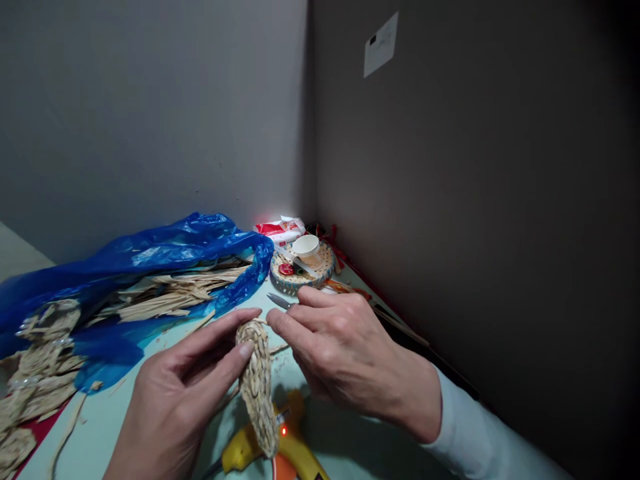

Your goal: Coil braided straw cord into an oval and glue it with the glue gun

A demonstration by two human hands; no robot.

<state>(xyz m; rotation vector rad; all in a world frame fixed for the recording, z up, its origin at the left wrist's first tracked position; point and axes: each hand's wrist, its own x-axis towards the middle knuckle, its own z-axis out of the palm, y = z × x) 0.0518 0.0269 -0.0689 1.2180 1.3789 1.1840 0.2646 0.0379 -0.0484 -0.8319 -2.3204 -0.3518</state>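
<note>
Both hands pinching the braid on edge above the table.
We are gripping the braid [257, 383] with left hand [175, 400] and right hand [340, 353]; its long axis is running away from us, over the glue gun [295, 450].

Woven straw disc [257, 383], on edge, pinched btwn left hand [175, 400] & right hand [340, 353]. Yellow glue gun [295, 450] below; blue bag [150, 257] w/ straw strips behind.

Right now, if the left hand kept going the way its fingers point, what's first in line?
The woven straw piece: the left hand already touches its top edge. Beyond that, probably the right hand, though depth is unclear.
</note>
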